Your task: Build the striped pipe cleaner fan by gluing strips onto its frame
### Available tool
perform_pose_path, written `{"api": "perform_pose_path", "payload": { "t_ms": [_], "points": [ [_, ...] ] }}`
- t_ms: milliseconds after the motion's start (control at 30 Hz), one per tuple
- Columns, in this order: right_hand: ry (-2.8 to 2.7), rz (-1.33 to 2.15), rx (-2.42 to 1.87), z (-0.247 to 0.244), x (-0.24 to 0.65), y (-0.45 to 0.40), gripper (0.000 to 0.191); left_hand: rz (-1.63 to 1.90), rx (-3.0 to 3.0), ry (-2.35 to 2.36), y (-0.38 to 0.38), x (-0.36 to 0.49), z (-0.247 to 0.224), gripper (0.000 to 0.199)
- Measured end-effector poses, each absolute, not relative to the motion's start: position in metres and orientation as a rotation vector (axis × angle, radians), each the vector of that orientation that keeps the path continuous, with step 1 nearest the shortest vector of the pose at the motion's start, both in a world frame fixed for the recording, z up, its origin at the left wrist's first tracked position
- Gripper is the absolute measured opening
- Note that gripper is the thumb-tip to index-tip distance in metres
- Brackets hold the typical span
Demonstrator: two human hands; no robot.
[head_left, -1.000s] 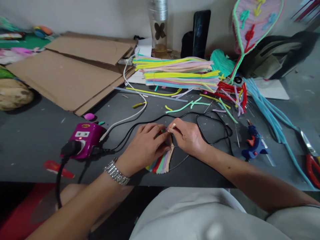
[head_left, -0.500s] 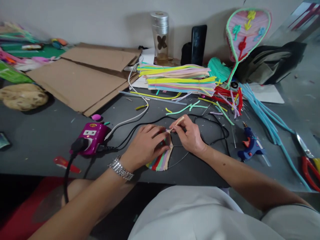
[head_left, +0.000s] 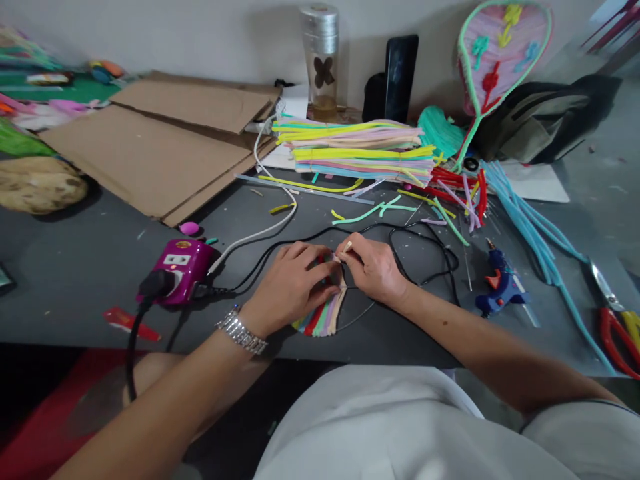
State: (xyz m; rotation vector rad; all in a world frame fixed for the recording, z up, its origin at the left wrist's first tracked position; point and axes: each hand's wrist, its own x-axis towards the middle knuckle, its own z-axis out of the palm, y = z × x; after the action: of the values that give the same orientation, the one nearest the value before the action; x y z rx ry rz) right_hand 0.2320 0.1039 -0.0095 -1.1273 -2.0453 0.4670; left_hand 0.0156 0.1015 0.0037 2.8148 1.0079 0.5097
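My left hand (head_left: 295, 283) lies over a rounded piece of striped pipe cleaners (head_left: 323, 321), gripping it with bent fingers that hide much of it. Its visible stripes are red, green, lilac and cream. A thin wire loop (head_left: 361, 315) curves out from its right side. At the top edge of the piece, my right hand (head_left: 375, 270) pinches a cream pipe cleaner (head_left: 347, 247), with a short end sticking up from the fingers. The fingertips of both hands are close together there.
Bundled pipe cleaners (head_left: 355, 157) lie behind my hands, with loose cut bits in front. A blue glue gun (head_left: 503, 283) and red-handled scissors (head_left: 615, 327) lie right. A purple power socket (head_left: 183, 270), black cable (head_left: 280, 247) and cardboard (head_left: 145, 153) are left. A decorated fan (head_left: 503, 57) stands behind.
My right hand has turned and closed in on the piece's top edge. Less of the cream pipe cleaner shows above its fingers. My left hand keeps its hold; the view has shifted slightly.
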Motion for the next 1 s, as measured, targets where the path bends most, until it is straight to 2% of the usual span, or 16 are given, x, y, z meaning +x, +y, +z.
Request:
{"api": "perform_pose_path", "payload": {
  "t_ms": [200, 433, 633, 867, 1000],
  "points": [
    [-1.848, 0.618, -1.105, -0.0145, 0.2327, 0.1034, 0.009, 0.476, 2.819, 1.029, 0.1012, 0.0164, 0.0046, 0.031],
    [-2.066, 0.453, -1.118, -0.0128, 0.2325, 0.1066, 0.014, 0.482, 2.802, 1.037, 0.101, 0.0156, 0.0035, 0.033],
    [-1.825, 0.651, -1.113, -0.0145, 0.233, 0.1044, 0.009, 0.45, 2.792, 1.038, 0.1005, 0.0169, 0.006, 0.028],
    [-2.035, 0.49, -1.14, -0.0108, 0.2319, 0.106, 0.014, 0.502, 2.776, 1.043, 0.1007, 0.0159, 0.0026, 0.032],
    [-1.941, 0.581, -1.13, -0.0126, 0.2316, 0.107, 0.013, 0.491, 2.771, 1.039, 0.1007, 0.0162, 0.0039, 0.029]
  ]
}}
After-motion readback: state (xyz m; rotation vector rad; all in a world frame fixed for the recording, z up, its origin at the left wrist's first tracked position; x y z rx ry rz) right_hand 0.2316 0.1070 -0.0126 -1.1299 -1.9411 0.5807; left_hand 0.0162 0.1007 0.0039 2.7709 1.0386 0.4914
